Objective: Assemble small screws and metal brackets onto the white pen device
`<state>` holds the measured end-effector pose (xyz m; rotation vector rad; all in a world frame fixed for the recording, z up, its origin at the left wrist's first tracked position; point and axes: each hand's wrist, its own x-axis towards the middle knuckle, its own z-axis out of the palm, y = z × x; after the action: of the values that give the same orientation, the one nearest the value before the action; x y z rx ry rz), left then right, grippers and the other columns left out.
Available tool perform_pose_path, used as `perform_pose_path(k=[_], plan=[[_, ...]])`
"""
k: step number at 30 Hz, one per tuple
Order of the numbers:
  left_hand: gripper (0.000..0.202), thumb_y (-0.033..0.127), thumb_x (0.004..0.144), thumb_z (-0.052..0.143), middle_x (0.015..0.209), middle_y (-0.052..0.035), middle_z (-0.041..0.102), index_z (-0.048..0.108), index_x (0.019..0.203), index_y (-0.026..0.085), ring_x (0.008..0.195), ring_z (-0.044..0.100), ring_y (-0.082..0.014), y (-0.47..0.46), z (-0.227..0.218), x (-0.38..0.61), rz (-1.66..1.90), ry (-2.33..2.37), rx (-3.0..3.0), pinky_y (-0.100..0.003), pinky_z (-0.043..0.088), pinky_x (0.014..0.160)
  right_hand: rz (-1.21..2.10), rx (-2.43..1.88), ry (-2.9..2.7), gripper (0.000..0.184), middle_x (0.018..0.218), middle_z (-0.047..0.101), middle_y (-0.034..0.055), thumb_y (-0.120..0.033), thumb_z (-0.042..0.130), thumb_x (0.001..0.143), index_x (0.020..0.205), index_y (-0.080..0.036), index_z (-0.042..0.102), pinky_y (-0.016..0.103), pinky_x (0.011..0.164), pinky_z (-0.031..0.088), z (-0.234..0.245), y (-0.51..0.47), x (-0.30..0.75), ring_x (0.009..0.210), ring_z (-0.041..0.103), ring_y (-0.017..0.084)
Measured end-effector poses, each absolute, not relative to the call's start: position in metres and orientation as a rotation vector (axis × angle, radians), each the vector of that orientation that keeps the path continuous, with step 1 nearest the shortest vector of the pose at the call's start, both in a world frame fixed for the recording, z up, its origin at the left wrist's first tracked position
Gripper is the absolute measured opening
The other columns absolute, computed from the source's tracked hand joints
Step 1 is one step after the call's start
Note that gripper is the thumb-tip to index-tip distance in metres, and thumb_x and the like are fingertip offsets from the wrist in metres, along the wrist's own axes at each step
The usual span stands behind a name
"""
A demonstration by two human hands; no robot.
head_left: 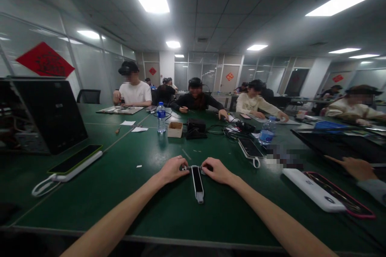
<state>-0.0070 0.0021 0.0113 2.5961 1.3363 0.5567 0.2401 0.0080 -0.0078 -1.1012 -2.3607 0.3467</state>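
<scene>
A slim device with a black face and a pale rim (197,180) lies lengthwise on the green table before me, with a white piece (199,198) at its near end. My left hand (175,168) rests by its far left corner, fingertips pinched around a small greyish part. On the opposite side, my right hand (215,170) is closed the same way, its fingertips at the far right corner. What exactly the fingers grip is too small and partly hidden. Both forearms reach in from the near table edge.
Ahead stand a water bottle (161,118), a small open box (175,129) and a black case (196,128). A phone with a white cable (250,147) and a white power bank (313,190) lie right. A co-worker's hand (356,167) touches a dark panel. Left is a computer case (50,114).
</scene>
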Motion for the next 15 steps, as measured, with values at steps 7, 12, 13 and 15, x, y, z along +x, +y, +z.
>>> perform_pose_path(k=[7, 12, 13, 15], plan=[[0.022, 0.038, 0.079, 0.063, 0.091, -0.003, 0.063, 0.065, 0.091, 0.02, 0.08, 0.059, -0.0173, 0.0031, 0.0109, -0.0077, 0.531, 1.36, 2.591, -0.026, 0.043, 0.068, 0.374, -1.113, -2.348, 0.015, 0.085, 0.061, 0.0045, -0.027, 0.053, 0.087, 0.089, -0.016, 0.064, 0.027, 0.068, 0.045, -0.007, 0.0072, 0.2401, 0.074, 0.055, 0.015], [0.019, 0.036, 0.082, 0.06, 0.082, -0.0013, 0.062, 0.065, 0.082, 0.018, 0.073, 0.057, -0.0145, 0.0007, 0.0127, -0.005, 0.746, 1.295, 2.559, -0.024, 0.041, 0.064, 0.381, -1.105, -2.359, 0.016, 0.085, 0.061, 0.0045, -0.027, 0.053, 0.087, 0.089, -0.016, 0.064, 0.027, 0.068, 0.045, -0.0037, 0.0037, 0.2388, 0.075, 0.055, 0.015], [0.019, 0.035, 0.084, 0.059, 0.08, -0.001, 0.062, 0.064, 0.081, 0.017, 0.071, 0.056, -0.0137, 0.0001, 0.0132, -0.0043, 0.807, 1.285, 2.549, -0.024, 0.041, 0.064, 0.376, -1.104, -2.361, 0.016, 0.085, 0.061, 0.0044, -0.027, 0.053, 0.086, 0.089, -0.017, 0.064, 0.028, 0.068, 0.045, -0.003, 0.0029, 0.2384, 0.075, 0.055, 0.015], [0.019, 0.034, 0.086, 0.056, 0.077, -0.0004, 0.061, 0.063, 0.079, 0.017, 0.069, 0.055, -0.0127, -0.0011, 0.0139, -0.0033, 0.882, 1.266, 2.547, -0.023, 0.04, 0.063, 0.379, -1.104, -2.367, 0.016, 0.085, 0.061, 0.0044, -0.026, 0.052, 0.087, 0.088, -0.016, 0.064, 0.028, 0.07, 0.045, -0.0012, 0.0011, 0.2376, 0.076, 0.056, 0.015]])
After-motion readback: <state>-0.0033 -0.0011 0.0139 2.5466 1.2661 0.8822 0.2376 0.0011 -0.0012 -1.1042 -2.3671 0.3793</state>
